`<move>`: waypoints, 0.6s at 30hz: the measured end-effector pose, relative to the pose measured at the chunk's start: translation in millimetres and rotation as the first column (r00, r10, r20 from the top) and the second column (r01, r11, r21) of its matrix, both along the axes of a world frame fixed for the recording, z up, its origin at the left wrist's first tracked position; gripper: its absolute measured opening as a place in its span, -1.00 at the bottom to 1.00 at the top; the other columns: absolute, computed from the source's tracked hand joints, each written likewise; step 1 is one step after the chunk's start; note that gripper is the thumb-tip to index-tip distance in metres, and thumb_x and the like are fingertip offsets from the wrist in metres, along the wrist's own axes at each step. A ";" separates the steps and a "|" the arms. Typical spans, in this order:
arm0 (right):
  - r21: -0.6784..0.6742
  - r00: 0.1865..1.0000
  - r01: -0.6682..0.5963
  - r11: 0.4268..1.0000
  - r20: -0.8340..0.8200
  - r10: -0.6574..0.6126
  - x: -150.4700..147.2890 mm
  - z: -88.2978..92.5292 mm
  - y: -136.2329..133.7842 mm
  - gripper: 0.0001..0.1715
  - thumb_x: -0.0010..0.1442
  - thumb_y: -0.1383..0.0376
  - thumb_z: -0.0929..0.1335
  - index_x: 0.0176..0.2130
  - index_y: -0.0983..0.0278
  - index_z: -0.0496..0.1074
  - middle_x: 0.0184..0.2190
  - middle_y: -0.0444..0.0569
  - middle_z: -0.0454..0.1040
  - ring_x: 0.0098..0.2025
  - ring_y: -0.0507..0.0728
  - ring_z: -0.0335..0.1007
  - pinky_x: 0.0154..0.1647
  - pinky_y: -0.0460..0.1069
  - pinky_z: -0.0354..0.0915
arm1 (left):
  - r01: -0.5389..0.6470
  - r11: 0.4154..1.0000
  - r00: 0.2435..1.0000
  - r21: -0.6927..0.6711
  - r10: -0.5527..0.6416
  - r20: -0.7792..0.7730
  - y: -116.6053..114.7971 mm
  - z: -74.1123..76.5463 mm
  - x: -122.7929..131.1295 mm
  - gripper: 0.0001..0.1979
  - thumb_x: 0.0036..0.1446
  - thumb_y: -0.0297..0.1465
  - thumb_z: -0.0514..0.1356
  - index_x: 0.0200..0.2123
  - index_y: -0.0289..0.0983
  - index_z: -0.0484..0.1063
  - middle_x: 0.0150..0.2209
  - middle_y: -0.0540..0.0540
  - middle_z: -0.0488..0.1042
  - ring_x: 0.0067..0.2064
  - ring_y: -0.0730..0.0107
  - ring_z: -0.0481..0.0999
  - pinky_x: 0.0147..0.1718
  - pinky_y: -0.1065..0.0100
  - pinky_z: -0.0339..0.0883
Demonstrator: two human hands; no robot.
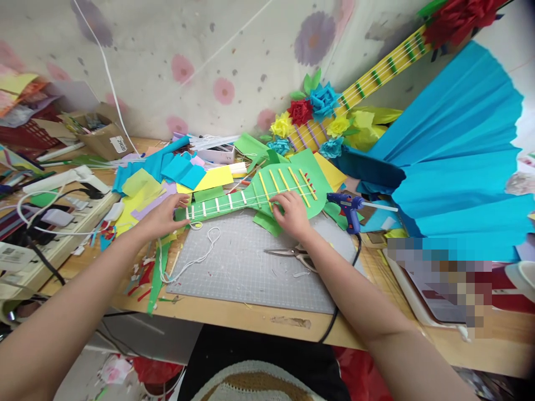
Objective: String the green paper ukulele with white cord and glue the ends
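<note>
A green paper guitar (254, 194) lies across the cutting mat, with white strips on its neck, yellow strips on its body and thin white string along it. My left hand (170, 214) is at the far left end of the neck, thumb and fingers closed around its edges. Over the guitar's body, my right hand (291, 216) has its thumb and fingertips bent together near the strings; what they pinch is too small to tell. Loose white cord (200, 257) trails from the neck end onto the mat. Scissors (292, 253) lie partly behind my right wrist.
A blue glue gun (350, 209) rests right of the guitar, its black cable running to the table edge. The grey cutting mat (242, 281) lies in front. Paper scraps (184, 170) pile behind. A flowered yellow paper guitar (368, 83) leans by blue crepe paper (460, 150). Power strips (54, 245) stand left.
</note>
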State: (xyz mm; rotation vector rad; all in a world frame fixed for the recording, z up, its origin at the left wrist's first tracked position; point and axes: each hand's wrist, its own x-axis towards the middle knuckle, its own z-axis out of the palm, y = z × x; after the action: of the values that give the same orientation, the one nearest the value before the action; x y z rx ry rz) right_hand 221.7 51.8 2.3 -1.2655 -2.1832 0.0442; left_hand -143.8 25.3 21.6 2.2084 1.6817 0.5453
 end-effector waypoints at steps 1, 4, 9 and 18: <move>-0.007 1.000 -0.008 1.000 0.005 0.008 0.4 -1.1 -0.9 -0.74 0.18 0.37 0.21 -0.25 0.25 0.46 -0.25 0.05 0.50 -0.12 0.22 0.30 -0.08 0.11 0.19 | 0.010 1.000 1.000 -0.021 -0.010 0.001 1.7 0.0 -1.2 -0.31 -0.09 -0.01 0.21 0.05 -0.25 0.20 0.04 -0.22 0.37 0.05 0.09 0.43 0.01 0.07 0.33; -0.017 0.999 -0.038 0.999 0.003 0.038 2.6 -3.5 -2.6 -0.75 0.16 0.39 0.21 -0.31 0.24 0.46 -0.32 0.03 0.50 -0.17 0.20 0.32 -0.12 0.09 0.20 | 0.011 0.999 1.000 -0.053 -0.012 -0.010 6.3 0.7 -3.8 -0.25 -0.12 0.01 0.23 0.09 -0.25 0.17 0.04 -0.23 0.38 0.05 0.06 0.43 0.01 0.04 0.33; 0.002 0.999 -0.024 1.000 -0.047 0.024 6.4 -5.0 -5.2 -0.76 0.12 0.40 0.22 -0.35 0.23 0.46 -0.34 0.02 0.50 -0.20 0.19 0.33 -0.13 0.08 0.23 | 0.010 0.998 1.000 -0.066 -0.012 -0.017 9.4 2.3 -4.0 -0.23 -0.14 0.02 0.23 0.10 -0.23 0.17 0.03 -0.23 0.38 0.03 0.03 0.45 -0.02 0.02 0.36; -0.036 0.839 0.420 0.907 -0.366 -0.403 37.0 6.0 8.5 -0.70 0.10 0.37 0.17 -0.19 0.26 0.37 -0.21 0.09 0.38 -0.33 0.12 0.31 -0.22 0.06 0.29 | -0.018 0.997 0.999 -0.074 0.020 0.037 7.5 4.1 4.3 -0.16 -0.16 0.08 0.22 0.11 -0.27 0.17 0.05 -0.27 0.37 0.03 0.03 0.44 0.00 -0.03 0.34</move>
State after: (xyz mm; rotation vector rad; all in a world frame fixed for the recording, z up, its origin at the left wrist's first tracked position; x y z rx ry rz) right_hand 258.7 60.3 8.3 -1.5379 -1.5549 0.0507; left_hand -139.6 32.8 25.7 2.1201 1.6783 0.5177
